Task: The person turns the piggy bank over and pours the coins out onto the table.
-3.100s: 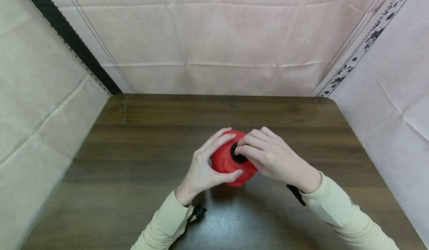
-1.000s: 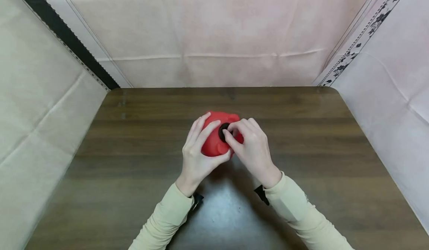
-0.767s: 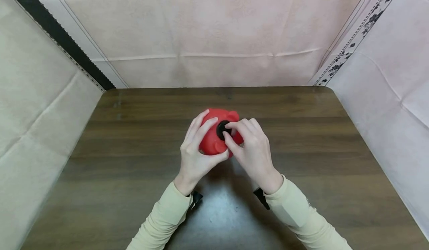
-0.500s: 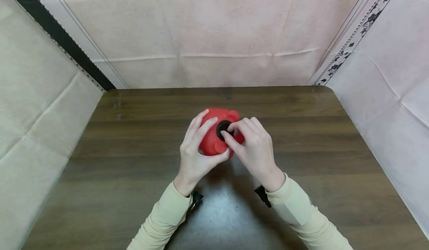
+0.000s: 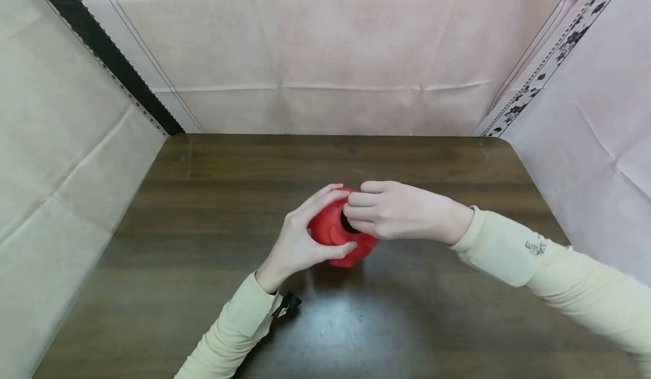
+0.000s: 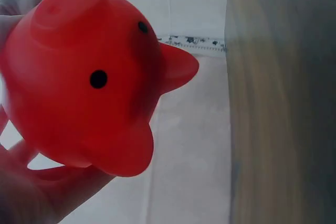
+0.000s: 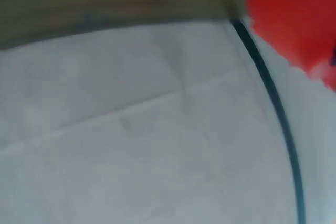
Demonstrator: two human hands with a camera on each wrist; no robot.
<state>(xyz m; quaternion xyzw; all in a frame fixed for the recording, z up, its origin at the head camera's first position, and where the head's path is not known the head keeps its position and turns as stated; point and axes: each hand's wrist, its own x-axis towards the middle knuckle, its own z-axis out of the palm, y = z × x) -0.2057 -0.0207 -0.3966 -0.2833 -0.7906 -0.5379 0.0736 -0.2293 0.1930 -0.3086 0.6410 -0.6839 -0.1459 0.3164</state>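
Resting in the person's left hand (image 5: 302, 242), a red pig figure (image 5: 328, 229) is held over the middle of the table, its shadow falling on the wood just below. A round black piece (image 5: 348, 224) sits in the side turned up toward the head camera, partly covered by fingers. The left wrist view shows the pig's face: a raised snout (image 6: 68, 11), black dot eyes (image 6: 98, 79) and two pointed ears (image 6: 178, 68).

The left hand holds the figure from its left side, with fingers round the far side and thumb along the near side. The right hand (image 5: 402, 210) comes in from the right, its fingers bent and set right at the black piece; whether they pinch it cannot be told, since the hand hides its own fingertips. The right wrist view shows only a blurred red part of the figure in its upper corner.

Both arms wear pale sleeves (image 5: 236, 325), the right one bearing a small dark print (image 5: 536, 247). A black strap (image 5: 287, 304) shows at the left wrist. Around the brown wooden table (image 5: 178, 266) hangs creased pale cloth (image 5: 356, 46), with a dark band (image 5: 107, 54) at the left corner and a flowered border (image 5: 564, 46) at the right.
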